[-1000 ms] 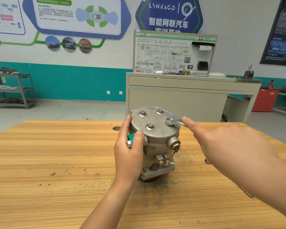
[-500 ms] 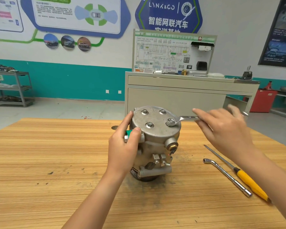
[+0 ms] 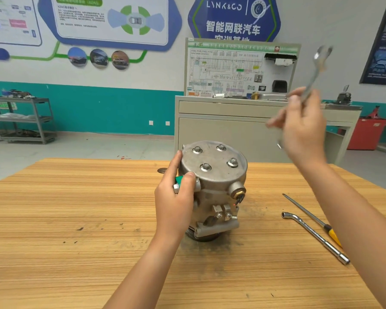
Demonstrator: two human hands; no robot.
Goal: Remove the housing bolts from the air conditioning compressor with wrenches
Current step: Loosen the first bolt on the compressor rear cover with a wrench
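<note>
Wooden table [image 3: 76,219] carries the upright compressor [image 3: 216,181] at centre; our left hand [image 3: 176,204] curls round its left side. Our right hand [image 3: 303,130] pinches a blurred wrench [image 3: 316,65] high at far right, clear of four seated bolts [image 3: 232,162]. Loosening is in hand, we judge; next, the wrench must drop squarely onto a bolt head.

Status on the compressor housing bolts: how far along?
Done: nothing visibly out; four bolts sit in the top cover of the compressor, looseness impossible to judge. In hand: left hand grips the compressor side, right hand holds the wrench in the air, clear of the bolts. Left: all four bolts.
</note>
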